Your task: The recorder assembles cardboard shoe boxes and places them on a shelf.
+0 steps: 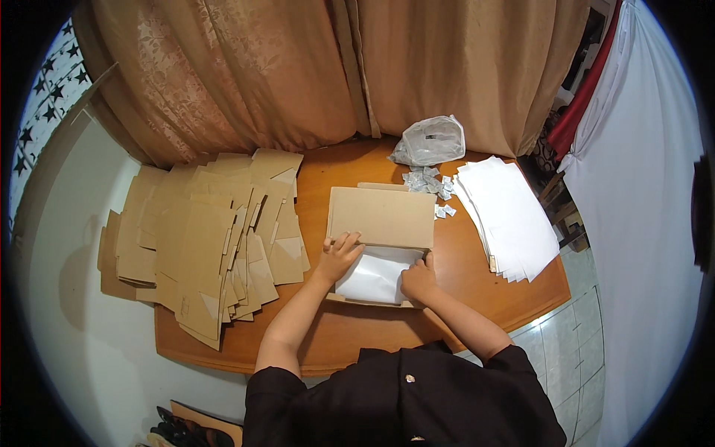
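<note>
The left hand [339, 252] rests with fingers spread, open, on the near edge of a flat brown cardboard box [381, 217], while the right hand [418, 281] presses loosely curled on a thin white paper sheet [375, 274] tucked between both hands. Pressing unevenly could crease the soft sheet or let it slide off the smooth wooden desk [462, 268]. Left of the left hand sprawl stiff, matte cardboard blanks [201, 238]; beyond the right hand lies a white paper stack [506, 216].
</note>
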The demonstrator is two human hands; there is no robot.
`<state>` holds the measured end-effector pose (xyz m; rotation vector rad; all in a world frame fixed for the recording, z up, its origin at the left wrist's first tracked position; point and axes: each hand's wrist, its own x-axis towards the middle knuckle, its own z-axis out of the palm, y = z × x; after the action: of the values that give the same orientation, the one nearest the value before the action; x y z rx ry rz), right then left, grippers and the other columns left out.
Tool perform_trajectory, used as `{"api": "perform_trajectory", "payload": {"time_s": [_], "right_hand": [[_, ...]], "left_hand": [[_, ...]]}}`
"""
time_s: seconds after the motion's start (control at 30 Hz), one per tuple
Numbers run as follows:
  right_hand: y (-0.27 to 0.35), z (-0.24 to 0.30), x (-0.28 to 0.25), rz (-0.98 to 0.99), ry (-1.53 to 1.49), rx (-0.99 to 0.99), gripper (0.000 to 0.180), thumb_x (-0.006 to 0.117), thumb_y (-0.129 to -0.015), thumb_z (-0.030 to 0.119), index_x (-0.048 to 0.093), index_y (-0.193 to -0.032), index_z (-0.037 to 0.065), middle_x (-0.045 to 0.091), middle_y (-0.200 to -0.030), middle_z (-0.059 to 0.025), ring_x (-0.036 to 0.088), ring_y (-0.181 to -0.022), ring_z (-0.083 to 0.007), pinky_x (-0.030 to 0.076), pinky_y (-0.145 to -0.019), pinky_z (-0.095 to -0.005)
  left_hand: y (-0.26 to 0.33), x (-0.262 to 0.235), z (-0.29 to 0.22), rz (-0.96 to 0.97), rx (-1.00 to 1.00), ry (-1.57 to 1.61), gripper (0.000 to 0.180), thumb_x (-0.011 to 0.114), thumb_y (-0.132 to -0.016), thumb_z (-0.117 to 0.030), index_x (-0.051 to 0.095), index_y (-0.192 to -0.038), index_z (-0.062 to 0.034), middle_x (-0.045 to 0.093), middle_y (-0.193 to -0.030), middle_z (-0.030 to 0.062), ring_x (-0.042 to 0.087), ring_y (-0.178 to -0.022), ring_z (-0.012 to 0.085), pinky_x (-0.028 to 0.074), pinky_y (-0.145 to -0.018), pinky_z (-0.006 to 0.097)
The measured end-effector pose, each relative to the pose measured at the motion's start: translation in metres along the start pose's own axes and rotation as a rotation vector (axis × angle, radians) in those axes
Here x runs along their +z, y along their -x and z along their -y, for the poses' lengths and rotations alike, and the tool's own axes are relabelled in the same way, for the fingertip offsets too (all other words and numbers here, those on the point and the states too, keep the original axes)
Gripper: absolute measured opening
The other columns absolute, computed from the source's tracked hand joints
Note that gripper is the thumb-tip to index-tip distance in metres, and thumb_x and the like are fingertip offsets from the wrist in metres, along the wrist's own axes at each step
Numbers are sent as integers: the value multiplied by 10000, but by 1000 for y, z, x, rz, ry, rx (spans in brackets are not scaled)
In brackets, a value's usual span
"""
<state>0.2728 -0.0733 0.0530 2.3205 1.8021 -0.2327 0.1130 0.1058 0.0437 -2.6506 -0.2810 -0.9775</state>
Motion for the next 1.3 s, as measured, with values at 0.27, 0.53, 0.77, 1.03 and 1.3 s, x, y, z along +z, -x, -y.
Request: {"api": "perform_trajectory", "payload": {"time_s": [0.27, 0.53, 0.77, 1.03, 1.3], "right_hand": [[9, 4, -15, -448, -296, 87, 109, 537, -753, 151, 615, -776, 79, 629, -767, -96, 536, -864, -260, 253, -897, -570], [0, -23, -12, -619, -195, 234, 61, 528, -733, 62, 569, -717, 105, 611, -687, -52, 533, -817, -222, 267, -825, -516], [-15, -28, 0, -711, -165, 313, 88, 524, -737, 59, 585, -709, 115, 612, -681, -39, 524, -821, -218, 252, -841, -498], [-32, -26, 0, -682, -80, 214, 145, 537, -741, 89, 605, -629, 150, 589, -675, -14, 520, -843, -193, 235, -848, -488], [1, -46, -11, -683, -137, 54, 128, 567, -728, 135, 622, -614, 152, 569, -738, 3, 516, -840, -182, 246, -853, -494]], "left_hand": [[12, 14, 5, 96, -29, -104, 139, 604, -738, -221, 647, -869, -228, 512, -1227, -25, 406, -1165, 141, 190, -924, 400], [6, 17, -4, 279, -175, 55, 133, 673, -702, -261, 591, -778, -188, 453, -1285, 0, 365, -1207, 184, 232, -890, 461], [5, 13, 1, 185, -210, 43, 195, 714, -684, -252, 599, -831, -195, 440, -1279, 16, 353, -1211, 204, 246, -867, 486], [0, 1, -4, 215, -280, 56, 273, 718, -676, -281, 603, -915, -216, 452, -1254, 2, 350, -1210, 180, 227, -893, 466], [-10, -16, 7, 251, -118, 295, 279, 662, -716, -191, 599, -986, -154, 582, -992, 2, 536, -947, 149, 328, -799, 372]]}}
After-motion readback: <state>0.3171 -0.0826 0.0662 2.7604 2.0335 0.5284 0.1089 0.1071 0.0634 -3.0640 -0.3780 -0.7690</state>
